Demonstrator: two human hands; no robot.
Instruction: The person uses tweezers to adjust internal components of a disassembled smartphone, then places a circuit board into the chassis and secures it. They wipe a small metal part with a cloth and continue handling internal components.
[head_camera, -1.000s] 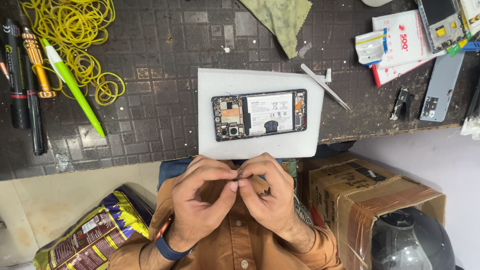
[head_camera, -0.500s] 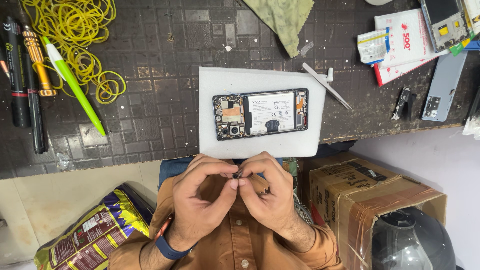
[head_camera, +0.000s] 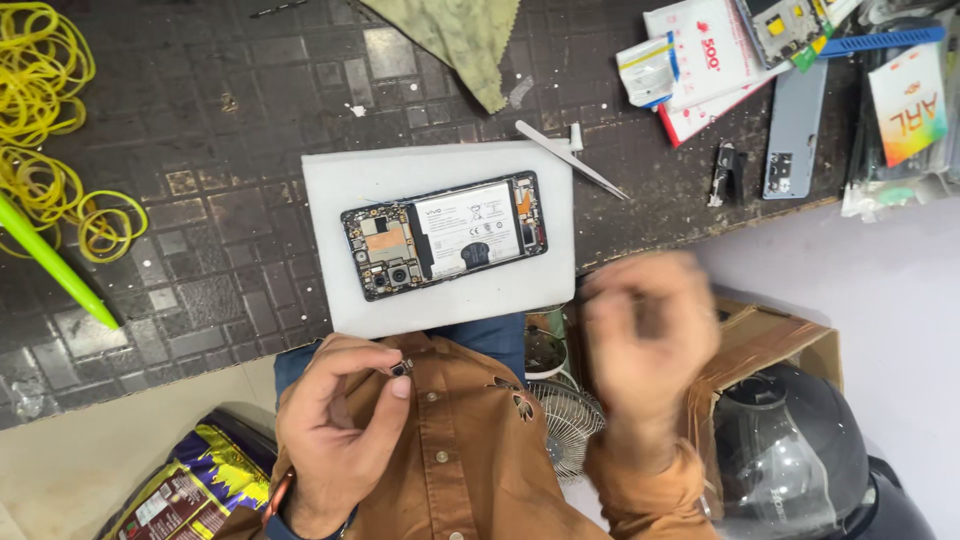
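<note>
dark workbench (head_camera: 200, 250), red-and-white packet (head_camera: 705, 65) far right, left hand (head_camera: 335, 430) pinching tiny part (head_camera: 400, 369)

- We see a small dark part (head_camera: 401, 368) pinched between the thumb and forefinger of the left hand (head_camera: 340, 430), held close against the brown shirt front, just below the desk edge. It is too small for us to make out its detail.
- We find the opened phone (head_camera: 445, 235) lying flat on a white pad (head_camera: 340, 300) on the dark desk, its back cover off. Its long side runs across the pad, slightly tilted. We can see the white-labelled battery in the middle, the circuit board and camera lenses at its left end.
</note>
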